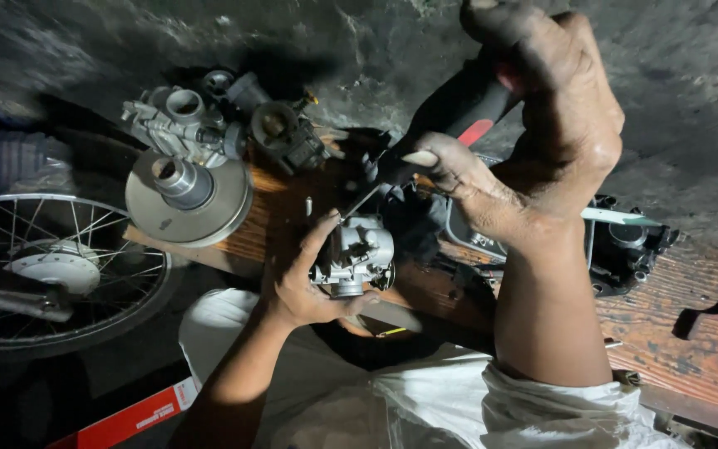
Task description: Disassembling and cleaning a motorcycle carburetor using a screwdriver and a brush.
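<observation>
Head view: left hand (297, 278) cups carburetor (355, 256); right hand (542, 125), wrist bent, grips black-red screwdriver (450, 116).

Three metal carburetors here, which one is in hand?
The silver metal carburetor gripped by the left hand, nearest the person; the other two lie untouched at the wooden bench's far end.

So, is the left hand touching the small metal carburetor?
Touching. The head view shows the left hand wrapped around the carburetor, thumb and fingers pressed on its body.
</observation>
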